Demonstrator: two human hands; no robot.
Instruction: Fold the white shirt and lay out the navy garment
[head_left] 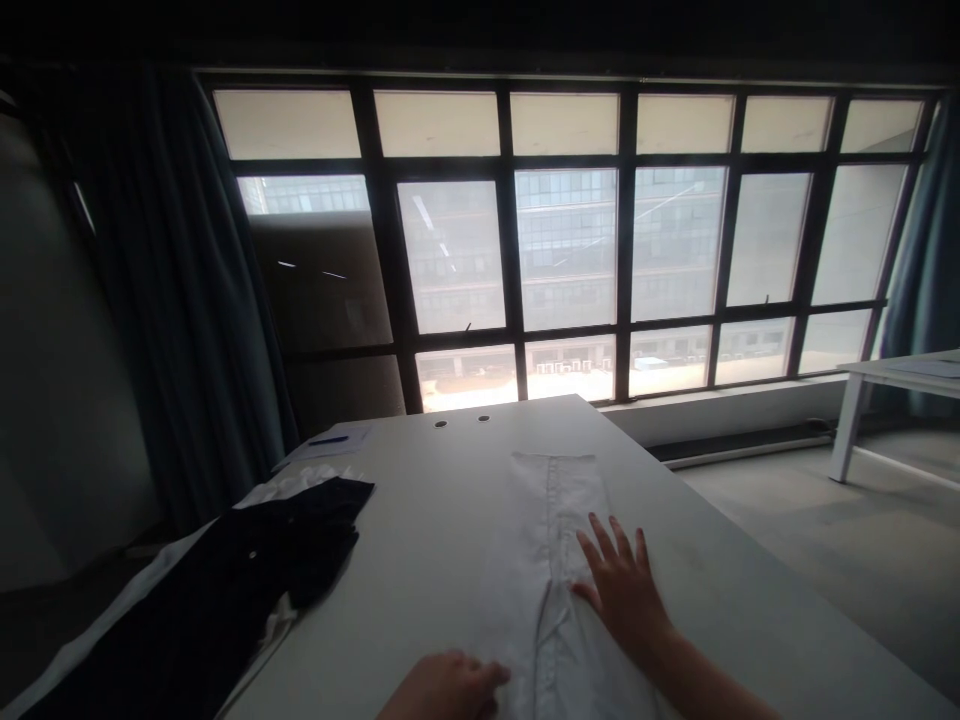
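The white shirt (544, 560) lies on the pale table (480, 480), folded into a long narrow strip, its soft cotton running away from the body with a stitched placket (553, 510) down the middle; near the bottom edge of the view the cloth rumples into loose creases. The right hand (622, 590) rests on the shirt's right side, fingers (611, 540) spread wide and flat, holding nothing. The left hand (446, 688) sits at the shirt's near left edge, fingers (487, 675) close together and touching the cloth; whether they pinch it, I cannot tell. To the left, a dark garment (247, 570) lies bunched, with a small button (252, 554), over white cloth (135, 570) that hangs past the table edge; beyond it lies a sheet of paper (345, 441) with a blue pen (328, 440); two small round grommets (440, 423) are set in the tabletop.
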